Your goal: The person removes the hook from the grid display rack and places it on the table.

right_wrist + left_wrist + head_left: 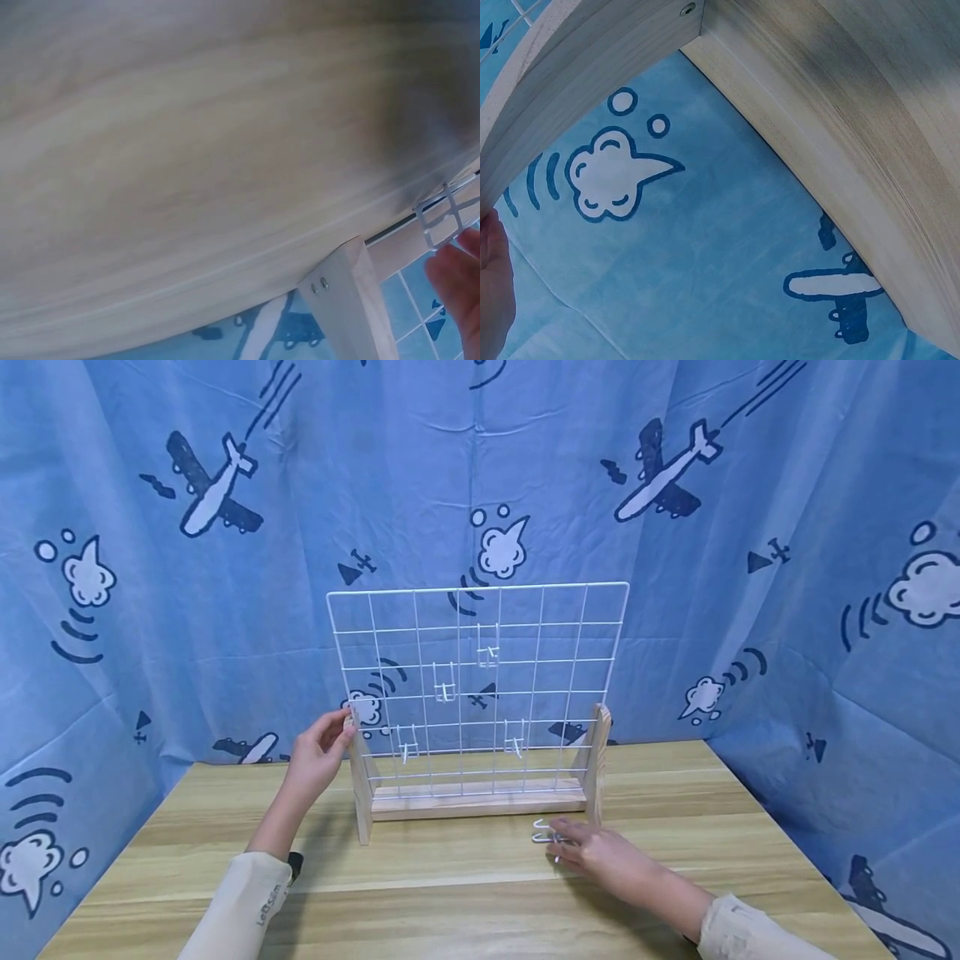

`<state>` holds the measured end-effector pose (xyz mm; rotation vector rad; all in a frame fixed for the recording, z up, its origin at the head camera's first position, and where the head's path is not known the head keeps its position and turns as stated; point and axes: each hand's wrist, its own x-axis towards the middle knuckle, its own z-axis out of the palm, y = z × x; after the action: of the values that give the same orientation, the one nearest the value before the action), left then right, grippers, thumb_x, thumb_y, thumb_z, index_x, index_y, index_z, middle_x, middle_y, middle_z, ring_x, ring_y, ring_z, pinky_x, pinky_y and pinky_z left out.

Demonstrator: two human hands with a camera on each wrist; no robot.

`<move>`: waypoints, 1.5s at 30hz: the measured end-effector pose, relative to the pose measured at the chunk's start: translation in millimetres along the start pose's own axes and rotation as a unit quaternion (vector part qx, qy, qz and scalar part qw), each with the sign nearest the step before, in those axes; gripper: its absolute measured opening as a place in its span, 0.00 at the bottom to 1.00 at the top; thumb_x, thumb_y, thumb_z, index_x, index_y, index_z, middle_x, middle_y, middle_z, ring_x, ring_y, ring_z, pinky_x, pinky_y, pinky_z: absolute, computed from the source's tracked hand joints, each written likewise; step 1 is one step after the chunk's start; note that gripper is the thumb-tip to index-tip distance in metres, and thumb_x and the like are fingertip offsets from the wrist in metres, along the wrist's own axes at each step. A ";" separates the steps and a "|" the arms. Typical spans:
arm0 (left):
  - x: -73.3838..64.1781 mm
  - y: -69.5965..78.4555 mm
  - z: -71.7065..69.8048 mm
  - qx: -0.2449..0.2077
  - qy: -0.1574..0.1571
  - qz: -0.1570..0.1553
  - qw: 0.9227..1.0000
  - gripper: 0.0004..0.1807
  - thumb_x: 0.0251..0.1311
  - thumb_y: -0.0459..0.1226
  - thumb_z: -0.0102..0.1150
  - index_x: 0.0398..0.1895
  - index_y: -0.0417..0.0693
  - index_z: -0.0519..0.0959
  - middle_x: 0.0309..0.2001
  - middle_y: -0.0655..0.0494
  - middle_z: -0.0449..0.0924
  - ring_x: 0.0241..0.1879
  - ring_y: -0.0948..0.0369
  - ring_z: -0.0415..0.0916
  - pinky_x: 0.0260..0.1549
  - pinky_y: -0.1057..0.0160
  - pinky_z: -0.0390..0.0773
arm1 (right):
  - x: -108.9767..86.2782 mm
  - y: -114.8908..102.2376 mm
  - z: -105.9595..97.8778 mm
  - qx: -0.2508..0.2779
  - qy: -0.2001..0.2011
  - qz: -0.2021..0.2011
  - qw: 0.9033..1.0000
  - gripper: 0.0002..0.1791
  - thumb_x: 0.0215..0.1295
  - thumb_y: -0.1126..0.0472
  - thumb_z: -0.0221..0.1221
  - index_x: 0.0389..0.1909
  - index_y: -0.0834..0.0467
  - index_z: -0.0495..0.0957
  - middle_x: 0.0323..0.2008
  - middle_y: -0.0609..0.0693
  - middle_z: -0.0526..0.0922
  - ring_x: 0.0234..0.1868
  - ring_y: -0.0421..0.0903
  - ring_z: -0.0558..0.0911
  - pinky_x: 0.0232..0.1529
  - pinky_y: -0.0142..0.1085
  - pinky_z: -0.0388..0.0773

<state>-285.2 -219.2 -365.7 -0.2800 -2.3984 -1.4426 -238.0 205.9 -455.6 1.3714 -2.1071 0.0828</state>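
Note:
A white wire grid panel (517, 677) stands upright in a wooden stand (480, 811) on the table. My left hand (318, 752) pinches the top of the stand's left wooden post between thumb and fingers; the left wrist view shows only part of this hand (495, 292) at its edge. In front of the stand's right end, my right hand (603, 858) holds a white wire hook (542, 838) by its right part, low over the table. In the right wrist view the hook's frame (448, 214) shows beside the fingertips. Several like hooks (445, 692) hang on the grid.
The wood-grain table (450, 910) reaches back to a blue curtain (300, 527) printed with airplanes and clouds. Curtain also closes off both sides. The stand's right post (596, 760) rises just behind the right hand.

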 end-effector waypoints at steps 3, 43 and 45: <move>-0.4 0.5 0.5 0.000 0.000 0.000 1.000 0.23 0.71 0.39 0.50 0.65 0.38 0.67 0.60 0.38 0.72 0.61 0.46 0.70 0.61 0.52 0.69 | 0.2 -0.7 0.5 -0.006 -0.001 -0.002 1.000 0.14 0.48 0.61 0.71 0.38 0.56 0.86 0.45 0.65 0.82 0.41 0.56 0.84 0.37 0.40 0.84; 0.9 -4.6 1.6 0.007 0.008 0.014 1.000 0.23 0.71 0.39 0.50 0.65 0.38 0.68 0.60 0.39 0.73 0.61 0.47 0.70 0.61 0.54 0.70 | 10.2 -4.9 -7.4 0.001 0.075 0.086 0.993 0.20 0.72 0.49 0.52 0.44 0.62 0.82 0.45 0.58 0.83 0.46 0.58 0.82 0.45 0.51 0.81; 1.1 -4.6 1.7 0.006 0.009 0.013 1.000 0.23 0.71 0.39 0.50 0.65 0.39 0.68 0.60 0.39 0.73 0.60 0.47 0.70 0.61 0.54 0.70 | 14.3 -6.5 -10.6 0.013 0.072 0.099 0.992 0.19 0.71 0.51 0.54 0.46 0.63 0.82 0.46 0.59 0.83 0.47 0.59 0.82 0.46 0.52 0.80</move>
<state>-288.0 -219.8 -369.8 -0.2920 -2.3788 -1.4131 -231.5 195.3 -441.3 1.1311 -2.1190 0.2822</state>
